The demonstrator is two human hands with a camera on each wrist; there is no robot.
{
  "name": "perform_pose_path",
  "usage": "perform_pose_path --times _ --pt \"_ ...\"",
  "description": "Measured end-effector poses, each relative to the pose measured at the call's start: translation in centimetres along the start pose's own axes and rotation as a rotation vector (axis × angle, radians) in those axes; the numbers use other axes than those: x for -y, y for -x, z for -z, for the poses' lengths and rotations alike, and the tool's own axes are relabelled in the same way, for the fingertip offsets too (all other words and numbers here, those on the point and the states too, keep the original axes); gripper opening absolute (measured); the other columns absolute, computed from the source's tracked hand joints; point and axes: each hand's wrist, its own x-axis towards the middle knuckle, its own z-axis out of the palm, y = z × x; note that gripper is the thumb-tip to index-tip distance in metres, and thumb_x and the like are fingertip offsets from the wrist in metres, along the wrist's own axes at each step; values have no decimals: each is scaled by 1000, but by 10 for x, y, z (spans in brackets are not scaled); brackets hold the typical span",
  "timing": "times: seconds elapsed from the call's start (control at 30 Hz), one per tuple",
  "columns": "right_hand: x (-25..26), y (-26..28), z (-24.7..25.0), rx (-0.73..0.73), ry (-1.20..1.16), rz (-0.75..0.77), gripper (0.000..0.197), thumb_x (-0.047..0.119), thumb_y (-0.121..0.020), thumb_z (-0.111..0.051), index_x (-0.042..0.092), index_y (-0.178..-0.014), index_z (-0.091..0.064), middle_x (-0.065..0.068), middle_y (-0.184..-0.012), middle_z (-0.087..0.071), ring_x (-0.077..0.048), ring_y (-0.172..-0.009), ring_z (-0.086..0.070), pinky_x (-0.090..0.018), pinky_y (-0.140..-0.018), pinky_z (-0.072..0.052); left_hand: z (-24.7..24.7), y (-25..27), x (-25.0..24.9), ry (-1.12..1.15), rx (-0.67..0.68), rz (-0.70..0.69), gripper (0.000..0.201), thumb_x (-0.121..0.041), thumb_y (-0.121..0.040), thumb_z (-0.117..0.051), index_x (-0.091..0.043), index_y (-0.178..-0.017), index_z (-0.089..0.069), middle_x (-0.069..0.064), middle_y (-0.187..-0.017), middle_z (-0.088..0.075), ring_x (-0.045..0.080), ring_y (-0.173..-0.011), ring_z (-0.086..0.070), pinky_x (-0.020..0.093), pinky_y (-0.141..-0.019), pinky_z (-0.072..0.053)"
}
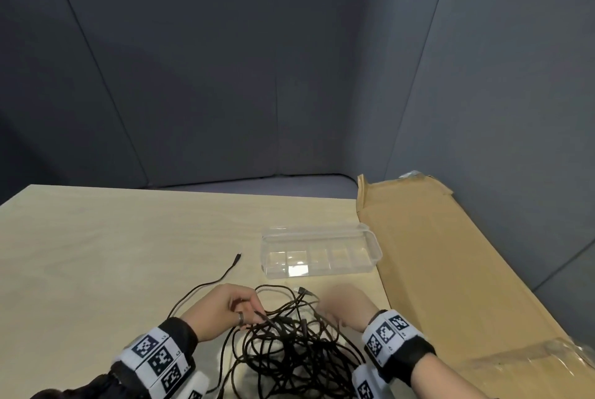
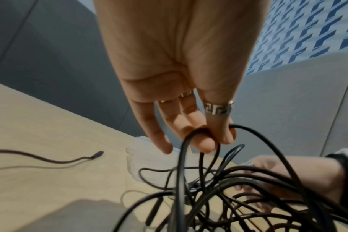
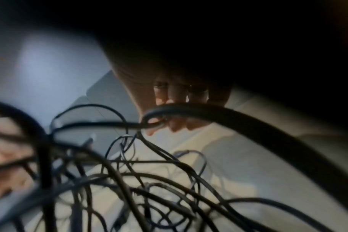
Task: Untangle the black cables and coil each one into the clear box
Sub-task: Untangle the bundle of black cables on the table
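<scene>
At table's 6 o'clock: cables (image 1: 289, 344) all tangled, box (image 1: 322, 252) empty; left hand (image 1: 225, 307) pinches a strand, right hand (image 1: 346, 310) hooks one.

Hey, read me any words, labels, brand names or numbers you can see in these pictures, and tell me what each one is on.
No text can be read with confidence.
Left wristband: black and white square code markers with tiny characters beside them, too small to read.
Right wristband: the same kind of markers and tiny print, too small to read.
Clear box, black cables and cardboard sheet: no print visible.
Ring on the left hand: an engraved pattern, not letters.
</scene>
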Motion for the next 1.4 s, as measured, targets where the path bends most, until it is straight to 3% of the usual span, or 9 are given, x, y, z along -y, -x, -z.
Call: perform_pose_path --times 0.2,0.27,0.37,0.47,0.6,0.83,0.97,1.27,1.4 --pt "54 41 31 11 -501 262 13 10 -95 -51 2 -90 -61 9 -56 -59 -1 -47 -47 -13 -53 -40 37 18 -18 -142 108 141 36 0 -79 -53 -30 -82 -72 5 -85 -69 2 -70 -60 16 -71 -46" --pt "72 48 29 -7 -502 306 12 11 -94 -52 7 -87 -62 10 -67 -63 -4 -48 -37 -15 -51 -33 44 21 -34 -270 9 104 20 -43 -70 -66 -35 -88 -67 -9 -98 -67 1 -86 -61 22 -83 -48" --pt "98 53 24 -26 -357 372 11 15 -93 -54 13 -86 -62 10 -62 -53 -3 -52 -37 -15 -53 -31 35 18 -58 -447 -441 -111 59 -87 -55 -48 -41 -92 -56 -15 -100 -53 1 -98 -51 25 -85 -42" --pt "119 56 18 -60 -204 461 12 20 -93 -55 23 -84 -63 0 -74 -59 -5 -68 -50 -20 -67 -41 11 5 -78 -404 -455 -358 48 -67 -63 -67 -45 -103 -51 -24 -108 -52 -5 -105 -49 15 -90 -38" --pt "143 73 33 -173 -195 577 18 21 -95 -51 24 -81 -63 14 -62 -57 2 -53 -46 -11 -53 -34 -9 -17 -56 -302 -111 -250 13 -30 -79 -70 -35 -84 -60 -20 -79 -65 -2 -82 -61 20 -82 -49" --pt "144 101 127 -791 -804 651 29 22 -99 -44 28 -72 -54 13 -48 -40 -5 -42 -28 -16 -39 -23 22 -10 36 -306 -155 20 28 -39 -92 -51 -24 -69 -56 -17 -65 -60 -2 -66 -53 20 -71 -41" --pt "135 106 152 -912 -889 605 26 18 -100 -40 22 -76 -48 14 -46 -33 -5 -41 -28 -15 -39 -24 28 -6 47 -302 -233 75 37 -37 -96 -41 -24 -62 -48 -10 -62 -56 8 -68 -53 18 -70 -40" --pt "98 67 91 -400 -43 385 5 24 -94 -53 28 -92 -55 7 -69 -52 0 -49 -40 -21 -54 -35 30 5 -64 -204 -442 -85 38 -34 -99 -35 -18 -68 -52 2 -69 -65 6 -66 -58 24 -66 -43" --pt "89 58 42 -71 55 335 61 44 -79 -69 40 -128 -32 13 -100 -53 1 -54 -43 -13 -57 -36 25 17 -119 254 -313 -125 37 -33 -99 -37 -11 -74 -53 7 -65 -58 20 -66 -62 36 -63 -51"
